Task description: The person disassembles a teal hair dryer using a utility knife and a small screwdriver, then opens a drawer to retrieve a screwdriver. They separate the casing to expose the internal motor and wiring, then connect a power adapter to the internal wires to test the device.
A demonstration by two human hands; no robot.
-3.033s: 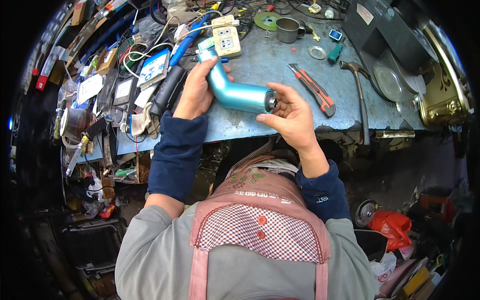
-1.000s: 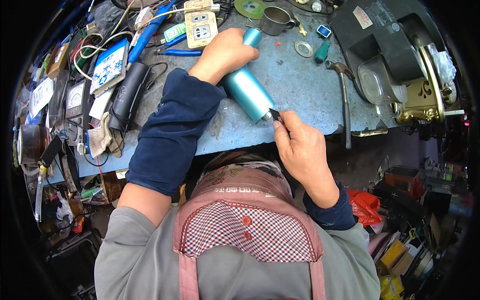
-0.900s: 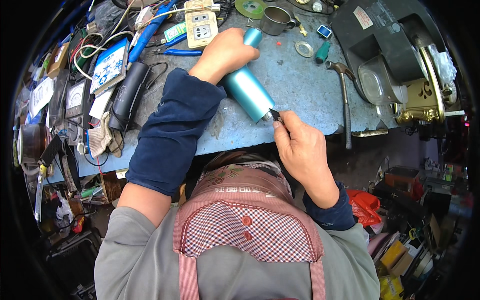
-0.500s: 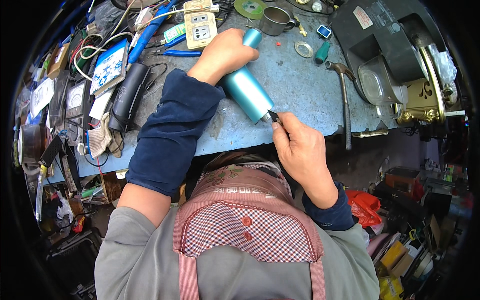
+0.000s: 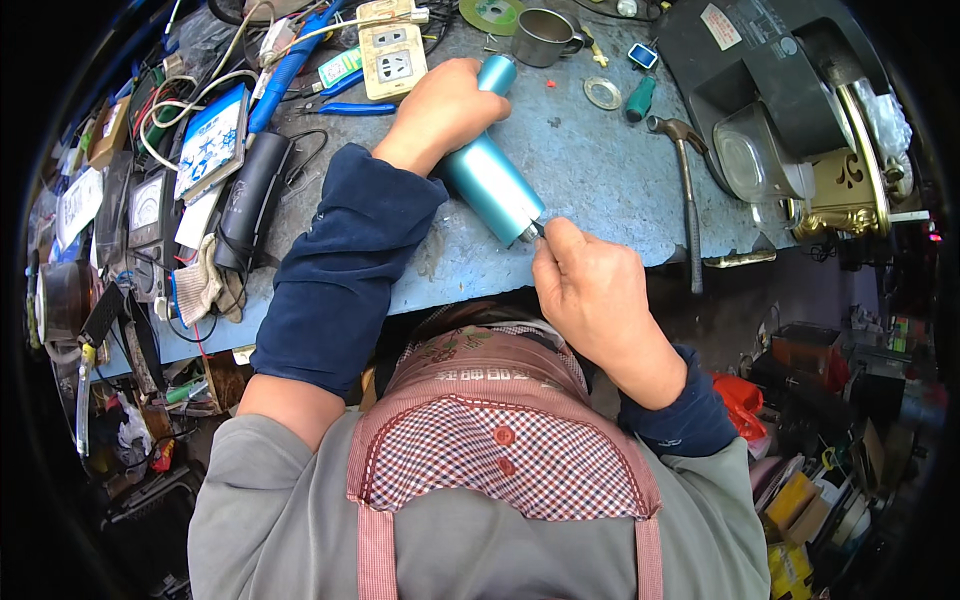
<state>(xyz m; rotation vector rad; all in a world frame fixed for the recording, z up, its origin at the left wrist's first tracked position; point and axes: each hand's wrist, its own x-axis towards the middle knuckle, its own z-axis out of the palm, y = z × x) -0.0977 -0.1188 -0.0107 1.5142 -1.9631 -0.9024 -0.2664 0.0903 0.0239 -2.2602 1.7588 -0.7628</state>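
— Where is the tube sitting for you right now?

— Your teal metal cylinder (image 5: 490, 175) lies tilted across the grey workbench (image 5: 600, 190), its far end pointing toward the white power strip (image 5: 392, 60) and its near end close to the bench's front edge. Everything else I place from that cylinder.

— And my hands?

— Your left hand (image 5: 440, 110) is wrapped over the cylinder's far half, fingers curled around it, pinning it to the bench. Your right hand (image 5: 590, 290) is at the cylinder's near end, thumb and fingertips pinched together on something small and dark at the end cap; what that small piece is, I cannot tell.

— What's lying around it?

— To the cylinder's right lies a hammer (image 5: 686, 190), handle running toward you, well apart from the tube. Beyond the cylinder's far end stands a metal cup (image 5: 542, 36), with a flat metal ring (image 5: 602, 93) and a green-handled tool (image 5: 640, 97) to the right of it. Left of the cylinder, past your sleeve, blue-handled pliers (image 5: 345, 100) rest just beside the power strip.
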